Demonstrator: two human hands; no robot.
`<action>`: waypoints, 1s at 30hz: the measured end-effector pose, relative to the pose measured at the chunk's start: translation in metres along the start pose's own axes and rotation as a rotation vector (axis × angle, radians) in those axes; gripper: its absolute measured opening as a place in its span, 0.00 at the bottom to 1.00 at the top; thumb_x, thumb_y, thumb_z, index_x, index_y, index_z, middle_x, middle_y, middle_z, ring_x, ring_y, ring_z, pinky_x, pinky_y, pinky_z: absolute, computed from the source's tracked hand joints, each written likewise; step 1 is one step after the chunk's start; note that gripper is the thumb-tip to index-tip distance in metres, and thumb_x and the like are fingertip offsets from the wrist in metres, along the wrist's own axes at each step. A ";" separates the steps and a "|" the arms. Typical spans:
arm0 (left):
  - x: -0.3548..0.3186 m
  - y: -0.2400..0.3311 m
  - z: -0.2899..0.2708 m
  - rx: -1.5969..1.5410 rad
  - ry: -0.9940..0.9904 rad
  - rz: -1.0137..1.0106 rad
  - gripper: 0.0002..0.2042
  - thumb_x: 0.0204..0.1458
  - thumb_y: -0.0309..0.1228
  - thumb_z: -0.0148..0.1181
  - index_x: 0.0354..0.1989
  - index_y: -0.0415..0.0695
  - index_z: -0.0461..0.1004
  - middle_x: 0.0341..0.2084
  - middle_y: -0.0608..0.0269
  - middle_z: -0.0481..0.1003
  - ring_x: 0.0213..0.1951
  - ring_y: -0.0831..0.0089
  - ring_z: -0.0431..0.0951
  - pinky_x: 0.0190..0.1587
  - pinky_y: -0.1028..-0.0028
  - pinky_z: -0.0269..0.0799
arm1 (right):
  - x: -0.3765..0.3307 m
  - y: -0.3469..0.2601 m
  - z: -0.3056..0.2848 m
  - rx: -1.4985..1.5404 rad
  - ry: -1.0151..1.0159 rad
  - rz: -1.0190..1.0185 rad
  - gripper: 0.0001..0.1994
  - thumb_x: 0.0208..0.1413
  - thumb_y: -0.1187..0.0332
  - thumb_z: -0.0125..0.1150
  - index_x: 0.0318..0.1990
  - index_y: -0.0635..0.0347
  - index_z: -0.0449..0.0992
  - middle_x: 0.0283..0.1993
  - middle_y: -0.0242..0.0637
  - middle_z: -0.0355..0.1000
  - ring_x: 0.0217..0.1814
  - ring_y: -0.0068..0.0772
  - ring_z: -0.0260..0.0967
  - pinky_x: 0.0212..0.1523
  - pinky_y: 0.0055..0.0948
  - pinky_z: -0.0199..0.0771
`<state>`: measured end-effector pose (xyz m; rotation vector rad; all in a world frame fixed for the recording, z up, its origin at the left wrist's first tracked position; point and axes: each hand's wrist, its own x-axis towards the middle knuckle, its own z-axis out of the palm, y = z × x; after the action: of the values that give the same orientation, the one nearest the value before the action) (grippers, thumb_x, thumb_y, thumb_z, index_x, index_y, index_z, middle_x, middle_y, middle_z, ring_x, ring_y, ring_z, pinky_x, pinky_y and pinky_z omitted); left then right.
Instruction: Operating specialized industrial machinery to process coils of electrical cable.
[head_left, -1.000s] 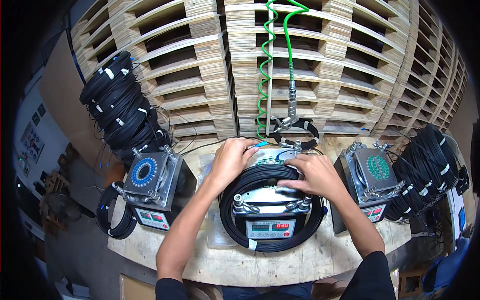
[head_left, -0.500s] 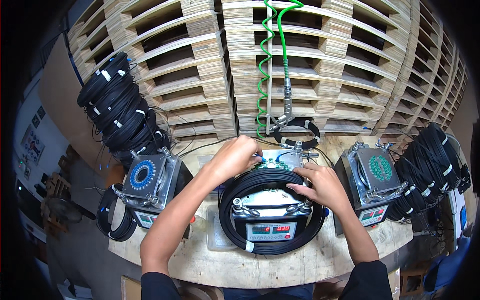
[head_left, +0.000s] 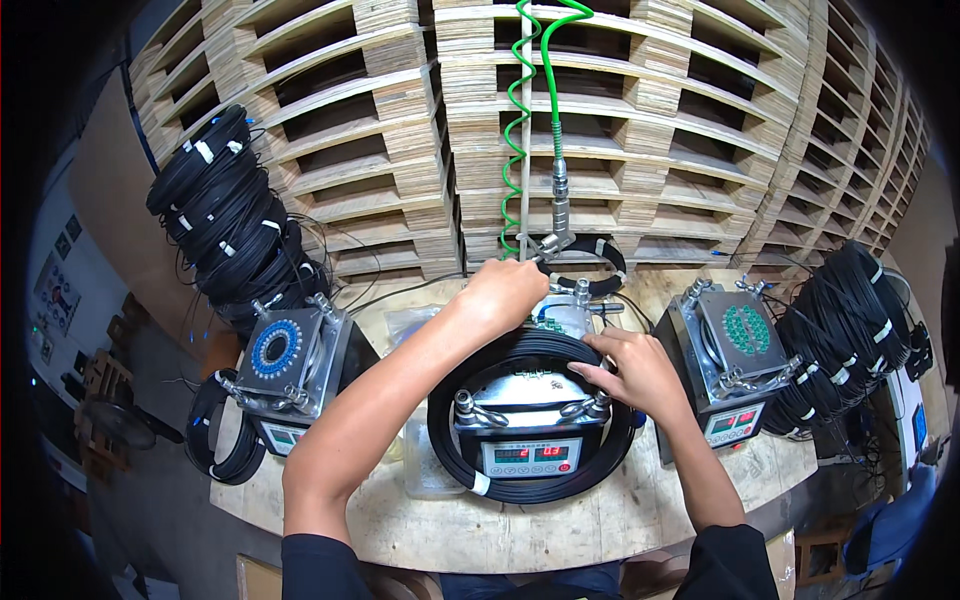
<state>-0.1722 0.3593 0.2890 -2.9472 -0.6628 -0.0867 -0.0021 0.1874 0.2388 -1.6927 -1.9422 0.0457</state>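
Note:
A large coil of black cable (head_left: 548,492) hangs around the middle polishing machine (head_left: 530,396), a metal-topped unit with a lit front display. My left hand (head_left: 510,290) is above the machine's far side, closed, its fingertips turned away. What it holds there is hidden behind the hand. Green connector holders (head_left: 548,325) show just below it. My right hand (head_left: 640,365) is on the upper right of the coil, its thumb on the near side and its bent fingers on the far side of the cable.
Two similar machines flank the middle one: the left with a ring of blue fittings (head_left: 276,348), the right with green ones (head_left: 746,331). Cable coils are stacked at left (head_left: 235,225) and right (head_left: 850,340). An air gun (head_left: 560,215) hangs from a green hose before wooden pallets (head_left: 590,75).
My left hand has moved right and slightly away across the machine top, covering more of the green holders. My right hand stays on the coil. The view has shifted a little.

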 end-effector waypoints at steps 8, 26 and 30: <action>-0.001 -0.018 0.014 -0.195 -0.021 -0.047 0.05 0.41 0.23 0.71 0.28 0.38 0.83 0.29 0.44 0.81 0.37 0.48 0.84 0.39 0.56 0.80 | 0.001 0.001 0.001 0.011 0.020 -0.010 0.22 0.53 0.55 0.73 0.44 0.67 0.84 0.37 0.48 0.79 0.36 0.51 0.78 0.40 0.40 0.79; -0.007 -0.058 0.055 -0.666 -0.229 -0.181 0.41 0.67 0.64 0.17 0.66 0.52 0.73 0.33 0.54 0.81 0.54 0.56 0.77 0.73 0.44 0.36 | 0.004 0.032 -0.009 0.387 0.347 0.121 0.09 0.61 0.68 0.65 0.39 0.67 0.84 0.26 0.36 0.79 0.26 0.20 0.73 0.28 0.23 0.71; -0.002 -0.048 0.041 -0.666 -0.305 -0.214 0.40 0.67 0.64 0.21 0.65 0.52 0.74 0.49 0.52 0.81 0.59 0.57 0.74 0.73 0.50 0.42 | 0.055 0.081 0.000 0.245 0.228 0.194 0.17 0.61 0.57 0.65 0.43 0.65 0.85 0.30 0.42 0.81 0.29 0.27 0.76 0.33 0.29 0.74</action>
<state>-0.1934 0.4065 0.2528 -3.5448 -1.1933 0.1603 0.0687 0.2548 0.2297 -1.6380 -1.5368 0.1505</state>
